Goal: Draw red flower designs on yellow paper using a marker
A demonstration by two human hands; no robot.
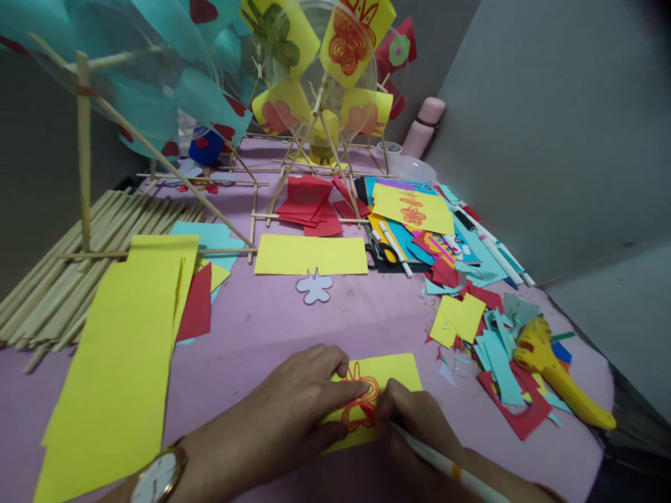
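paper slip [391, 374], yellow, lies on the pink desk [272, 321] at its near side, straight before the person, with an orange flower drawing [361, 404] on its left half. left hand [304, 398] lies flat and spread on the slip's left end, fingertips at the drawing — pressing, not gripping. right hand [419, 419] is closed round a white pen [451, 469], its tip at the drawing's right side. just right lie paper scraps [503, 367] and a yellow tool [556, 370], near the desk's right edge. bare desk runs beyond the slip up to a white flower cutout [314, 286] — a long yellow sheet [120, 363] lies well left.
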